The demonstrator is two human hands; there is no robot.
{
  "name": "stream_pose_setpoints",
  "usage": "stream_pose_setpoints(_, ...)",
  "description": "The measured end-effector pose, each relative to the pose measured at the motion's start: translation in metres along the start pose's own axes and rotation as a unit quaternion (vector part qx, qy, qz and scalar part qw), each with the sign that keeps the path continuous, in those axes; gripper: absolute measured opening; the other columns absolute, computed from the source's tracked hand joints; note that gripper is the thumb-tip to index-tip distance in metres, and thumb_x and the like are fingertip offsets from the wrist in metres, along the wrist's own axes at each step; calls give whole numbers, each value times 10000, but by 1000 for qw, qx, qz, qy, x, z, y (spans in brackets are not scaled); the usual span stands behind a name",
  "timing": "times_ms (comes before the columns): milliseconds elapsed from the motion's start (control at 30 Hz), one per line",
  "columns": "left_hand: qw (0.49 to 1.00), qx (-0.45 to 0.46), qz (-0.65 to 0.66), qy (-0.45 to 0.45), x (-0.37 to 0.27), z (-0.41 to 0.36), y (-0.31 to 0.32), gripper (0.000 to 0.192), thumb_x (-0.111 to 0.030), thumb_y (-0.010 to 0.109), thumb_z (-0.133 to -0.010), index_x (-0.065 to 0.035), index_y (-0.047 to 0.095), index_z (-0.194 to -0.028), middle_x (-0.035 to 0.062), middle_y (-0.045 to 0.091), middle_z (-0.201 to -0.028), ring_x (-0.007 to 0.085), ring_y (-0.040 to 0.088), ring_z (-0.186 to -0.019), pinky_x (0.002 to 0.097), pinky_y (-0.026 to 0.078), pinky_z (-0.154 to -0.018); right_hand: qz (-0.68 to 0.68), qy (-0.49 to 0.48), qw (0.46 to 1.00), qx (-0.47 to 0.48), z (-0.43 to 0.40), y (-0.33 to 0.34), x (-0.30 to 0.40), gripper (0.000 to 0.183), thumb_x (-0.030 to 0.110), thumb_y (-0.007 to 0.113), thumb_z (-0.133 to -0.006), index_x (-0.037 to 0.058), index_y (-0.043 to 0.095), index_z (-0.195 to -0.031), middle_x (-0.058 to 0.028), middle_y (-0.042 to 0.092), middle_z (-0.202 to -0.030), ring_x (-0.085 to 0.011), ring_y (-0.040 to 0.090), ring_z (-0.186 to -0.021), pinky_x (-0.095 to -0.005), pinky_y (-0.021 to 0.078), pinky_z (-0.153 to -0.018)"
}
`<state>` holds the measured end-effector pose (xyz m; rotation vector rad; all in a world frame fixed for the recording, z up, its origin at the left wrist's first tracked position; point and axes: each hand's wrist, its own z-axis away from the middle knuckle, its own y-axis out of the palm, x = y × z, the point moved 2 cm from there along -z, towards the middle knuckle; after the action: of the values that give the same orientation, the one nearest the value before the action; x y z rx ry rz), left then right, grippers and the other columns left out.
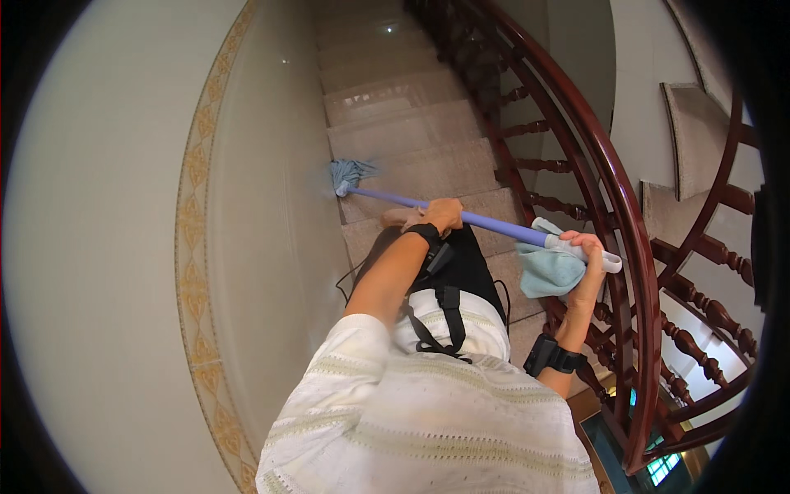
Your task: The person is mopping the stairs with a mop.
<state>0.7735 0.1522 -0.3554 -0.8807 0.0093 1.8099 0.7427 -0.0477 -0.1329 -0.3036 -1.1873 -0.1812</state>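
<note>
A mop with a purple handle (503,227) slants across the view in front of my body. My left hand (443,215) is closed around the middle of the handle. Farther along, my right hand (586,252) grips the white end of the handle, and a light blue cloth (552,268) hangs from this same hand. At the other end, the blue mop head (350,174) lies on a stair tread, right where the tread meets the wall. Its strands are spread to the right.
Stone stairs (404,120) run away ahead of me. On the left they are bounded by a tiled wall (271,185) with a patterned border (194,225). A dark red wooden banister (608,167) with turned balusters curves along the right. More steps (697,129) show beyond it.
</note>
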Motion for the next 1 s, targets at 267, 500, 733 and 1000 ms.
stream_pose_setpoints(267, 991, 35, -101, 85, -61, -2, -42, 299, -214, 658, -637, -52, 664, -887, 135, 653, -841, 279, 639, -785, 370, 504, -678, -98, -22, 994, -47, -18, -55, 36, 222, 263, 476, -785, 47, 504, -744, -139, 558, -821, -212, 496, -765, -314, 399, -772)
stream_pose_setpoints(500, 994, -16, -93, 62, -47, -36, -80, 270, -192, 655, -641, -55, 667, -874, 138, 652, -837, 263, 637, -812, 366, 505, -696, -57, -81, 995, -1, -59, -15, 52, 212, 246, 474, -787, 43, 501, -733, -148, 565, -823, -211, 499, -782, -322, 389, -804)
stream_pose_setpoints(733, 981, -190, -23, -1, 101, -101, -100, 164, -180, 609, -714, -53, 624, -817, 164, 617, -743, 335, 603, -734, 409, 476, -657, 96, -183, 923, 323, -144, 135, -37, 83, 47, 544, -759, -17, 587, -730, -119, 629, -815, -161, 582, -752, -269, 461, -709)
stream_pose_setpoints(1000, 967, -251, -45, -5, 64, -218, -103, 138, -141, 524, -730, -78, 643, -758, 161, 618, -784, 332, 604, -820, 426, 479, -687, 94, -101, 953, 270, -258, 74, -21, 77, 21, 534, -762, -24, 590, -736, -136, 630, -841, -160, 580, -797, -266, 451, -722)
